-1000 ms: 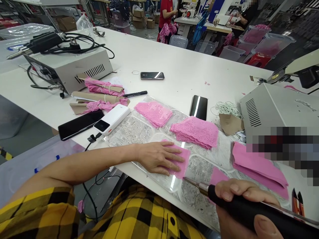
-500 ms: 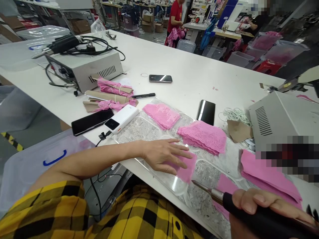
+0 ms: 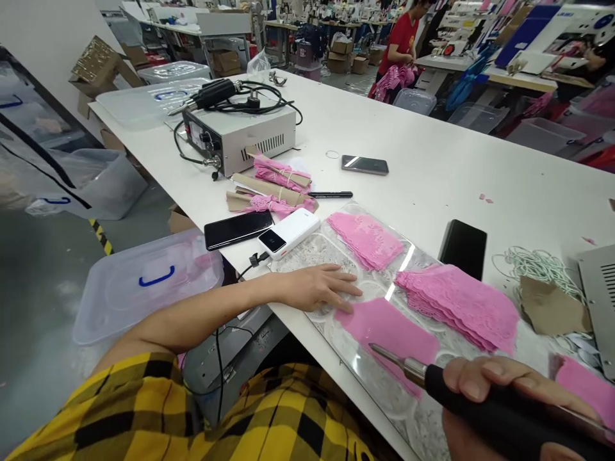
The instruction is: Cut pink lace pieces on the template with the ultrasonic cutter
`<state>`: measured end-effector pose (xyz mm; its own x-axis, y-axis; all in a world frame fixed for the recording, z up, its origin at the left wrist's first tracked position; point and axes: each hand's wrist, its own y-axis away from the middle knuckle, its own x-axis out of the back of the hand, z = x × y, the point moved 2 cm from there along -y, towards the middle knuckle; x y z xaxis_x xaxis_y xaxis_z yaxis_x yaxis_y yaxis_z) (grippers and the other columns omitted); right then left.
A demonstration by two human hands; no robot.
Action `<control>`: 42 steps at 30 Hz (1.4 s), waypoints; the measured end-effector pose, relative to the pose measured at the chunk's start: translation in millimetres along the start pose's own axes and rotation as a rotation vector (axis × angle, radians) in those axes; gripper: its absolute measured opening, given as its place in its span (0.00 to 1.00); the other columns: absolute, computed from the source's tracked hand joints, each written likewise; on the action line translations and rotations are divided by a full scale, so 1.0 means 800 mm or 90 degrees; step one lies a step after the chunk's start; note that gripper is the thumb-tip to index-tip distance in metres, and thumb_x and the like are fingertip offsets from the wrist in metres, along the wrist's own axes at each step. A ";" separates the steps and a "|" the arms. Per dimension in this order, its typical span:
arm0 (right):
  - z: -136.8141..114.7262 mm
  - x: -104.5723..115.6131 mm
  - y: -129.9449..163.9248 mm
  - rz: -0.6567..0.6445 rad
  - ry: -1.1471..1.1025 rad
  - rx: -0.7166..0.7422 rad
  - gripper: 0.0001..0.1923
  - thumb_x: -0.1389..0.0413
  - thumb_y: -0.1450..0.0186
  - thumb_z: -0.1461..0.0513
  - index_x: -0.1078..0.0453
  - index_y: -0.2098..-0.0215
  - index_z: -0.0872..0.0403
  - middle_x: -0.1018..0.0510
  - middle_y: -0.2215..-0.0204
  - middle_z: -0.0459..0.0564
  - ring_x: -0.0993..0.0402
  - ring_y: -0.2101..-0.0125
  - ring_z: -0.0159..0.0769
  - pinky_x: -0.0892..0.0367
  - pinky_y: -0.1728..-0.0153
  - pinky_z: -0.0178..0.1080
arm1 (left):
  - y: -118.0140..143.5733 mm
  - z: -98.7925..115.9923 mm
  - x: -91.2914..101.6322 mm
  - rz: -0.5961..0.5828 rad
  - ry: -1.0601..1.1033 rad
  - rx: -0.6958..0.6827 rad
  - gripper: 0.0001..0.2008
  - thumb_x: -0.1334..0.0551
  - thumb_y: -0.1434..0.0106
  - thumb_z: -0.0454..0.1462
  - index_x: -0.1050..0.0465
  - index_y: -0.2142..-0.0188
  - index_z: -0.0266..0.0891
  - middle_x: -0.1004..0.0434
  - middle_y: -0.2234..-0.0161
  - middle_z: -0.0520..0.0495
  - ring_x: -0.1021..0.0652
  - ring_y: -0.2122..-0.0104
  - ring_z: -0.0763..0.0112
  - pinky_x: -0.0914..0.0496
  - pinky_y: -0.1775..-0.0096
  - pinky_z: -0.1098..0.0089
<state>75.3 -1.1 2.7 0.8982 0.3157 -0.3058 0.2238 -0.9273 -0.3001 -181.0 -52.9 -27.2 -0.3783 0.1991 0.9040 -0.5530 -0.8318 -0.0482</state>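
My left hand (image 3: pixel 319 287) lies with fingers spread on a clear plate (image 3: pixel 314 253) over a speckled grey surface. Its fingertips touch the left end of a flat pink fabric piece (image 3: pixel 389 333). In my right hand (image 3: pixel 519 397) is a black-handled pointed tool (image 3: pixel 416 371), fingers wrapped around the handle. The metal tip points left, over the pink piece; I cannot tell whether it touches. Farther back on the plate are a pink lace stack (image 3: pixel 368 240) and a second, thicker lace stack (image 3: pixel 461 307). More pink fabric (image 3: pixel 589 387) shows beyond my right hand.
A grey control box (image 3: pixel 259 141) with a cabled tool on top stands at the back left. Near it lie bundled pink strips (image 3: pixel 278 186), a white power bank (image 3: pixel 291 234) and phones (image 3: pixel 365 164). Pale cord (image 3: pixel 542 269) lies at right. A person in red (image 3: pixel 401 41) stands beyond.
The view has turned left, so the table things appear farther right. My left hand has shifted left relative to the plate, uncovering more of the flat pink piece. The tool's tip is now over it.
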 end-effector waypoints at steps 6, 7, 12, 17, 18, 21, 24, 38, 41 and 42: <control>0.002 -0.040 -0.009 -0.036 -0.002 0.038 0.13 0.41 0.46 0.54 0.31 0.68 0.54 0.29 0.72 0.46 0.35 0.77 0.31 0.36 0.77 0.40 | -0.003 -0.002 -0.003 0.003 -0.015 0.001 0.28 0.45 0.43 0.20 0.27 0.46 0.41 0.37 0.37 0.46 0.42 0.34 0.58 0.47 0.35 0.55; 0.004 -0.044 -0.010 -0.035 0.005 0.041 0.13 0.41 0.46 0.55 0.31 0.68 0.54 0.29 0.73 0.45 0.35 0.77 0.31 0.36 0.77 0.40 | -0.003 -0.002 -0.003 0.004 -0.018 0.004 0.28 0.45 0.43 0.20 0.27 0.46 0.41 0.38 0.37 0.46 0.42 0.34 0.58 0.47 0.35 0.56; 0.011 -0.058 -0.011 -0.031 0.026 0.036 0.12 0.42 0.46 0.55 0.32 0.68 0.54 0.30 0.72 0.45 0.35 0.77 0.31 0.36 0.76 0.39 | -0.003 -0.001 -0.003 0.000 -0.022 0.012 0.29 0.45 0.42 0.21 0.28 0.45 0.42 0.39 0.36 0.47 0.44 0.34 0.58 0.48 0.35 0.56; 0.017 -0.062 -0.011 -0.060 0.011 0.038 0.11 0.43 0.45 0.56 0.32 0.66 0.54 0.30 0.71 0.45 0.34 0.76 0.31 0.36 0.75 0.40 | -0.003 0.001 -0.002 -0.005 -0.017 0.015 0.28 0.45 0.42 0.22 0.28 0.44 0.43 0.39 0.36 0.48 0.45 0.33 0.58 0.49 0.35 0.57; 0.018 -0.062 -0.011 -0.065 0.009 0.037 0.11 0.43 0.44 0.56 0.32 0.66 0.54 0.30 0.70 0.45 0.34 0.76 0.31 0.36 0.75 0.40 | -0.003 0.001 -0.002 -0.009 -0.017 0.019 0.28 0.45 0.42 0.22 0.28 0.44 0.43 0.40 0.36 0.48 0.45 0.33 0.59 0.49 0.35 0.57; 0.022 -0.064 -0.012 -0.071 0.003 0.039 0.11 0.43 0.44 0.57 0.32 0.65 0.54 0.29 0.69 0.45 0.34 0.76 0.31 0.35 0.74 0.41 | -0.003 0.001 -0.002 -0.012 -0.017 0.021 0.28 0.44 0.41 0.22 0.28 0.45 0.44 0.40 0.35 0.49 0.45 0.33 0.59 0.49 0.35 0.58; 0.025 -0.067 -0.013 -0.078 -0.002 0.046 0.11 0.43 0.43 0.57 0.32 0.64 0.54 0.29 0.69 0.45 0.33 0.76 0.31 0.34 0.74 0.41 | -0.003 0.000 -0.004 0.013 -0.020 0.003 0.27 0.44 0.42 0.22 0.26 0.46 0.43 0.39 0.36 0.47 0.44 0.34 0.57 0.47 0.36 0.56; 0.029 -0.076 -0.016 -0.078 0.015 0.060 0.08 0.45 0.44 0.58 0.33 0.67 0.54 0.29 0.71 0.45 0.35 0.76 0.31 0.36 0.76 0.40 | -0.003 -0.004 -0.009 0.094 -0.018 -0.029 0.23 0.40 0.43 0.23 0.23 0.51 0.44 0.33 0.39 0.46 0.39 0.36 0.55 0.42 0.37 0.55; 0.028 -0.076 -0.015 -0.089 0.034 0.076 0.05 0.45 0.43 0.60 0.34 0.69 0.53 0.29 0.71 0.45 0.34 0.76 0.31 0.35 0.76 0.40 | -0.003 -0.003 -0.009 0.066 -0.025 -0.018 0.23 0.41 0.42 0.24 0.24 0.50 0.44 0.35 0.38 0.47 0.41 0.35 0.56 0.43 0.36 0.56; 0.028 -0.076 -0.014 -0.095 0.039 0.083 0.05 0.45 0.43 0.60 0.35 0.70 0.53 0.29 0.71 0.45 0.34 0.76 0.31 0.35 0.76 0.40 | -0.003 -0.003 -0.009 0.055 -0.024 -0.012 0.23 0.41 0.41 0.24 0.24 0.49 0.45 0.36 0.38 0.48 0.42 0.34 0.57 0.44 0.36 0.56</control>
<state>9.6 -5.4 4.7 0.8810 0.4310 -0.1950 0.3087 -0.8361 -0.4535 -179.1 -51.2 -34.8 -0.3973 0.1074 0.9114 -0.5331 -0.8354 -0.1339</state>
